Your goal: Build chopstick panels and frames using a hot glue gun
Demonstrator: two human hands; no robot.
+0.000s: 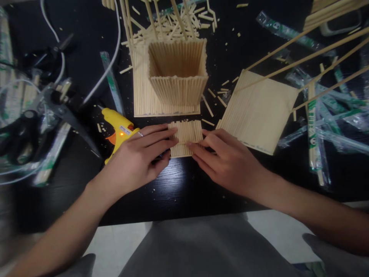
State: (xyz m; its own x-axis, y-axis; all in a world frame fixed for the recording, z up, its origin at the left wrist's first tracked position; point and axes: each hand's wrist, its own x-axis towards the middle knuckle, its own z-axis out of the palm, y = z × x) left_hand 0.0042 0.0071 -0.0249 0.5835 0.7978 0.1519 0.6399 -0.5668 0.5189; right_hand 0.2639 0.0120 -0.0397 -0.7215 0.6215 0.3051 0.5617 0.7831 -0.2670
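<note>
Between my hands a small panel of short wooden sticks [187, 130] lies on the dark table, with a thin stick [184, 142] running across it. My left hand [141, 154] grips the panel's left edge, its fingers on top and its thumb low at the side. At the right edge, my right hand [225, 154] has its fingers bent and pressed on the panel and the end of the cross stick. Just beyond my left hand lies a yellow glue gun [117, 125] with an orange light on. An open-topped stick box [178, 90] stands behind the panel on a stick base [141, 92].
At the right is a square stick panel [262, 111] with long sticks rising from it. Plastic wrappers [331, 104] lie beyond it. Black-handled scissors [69, 119] and a white cable [111, 63] are at the left. Cut stick pieces [173, 27] are heaped at the back.
</note>
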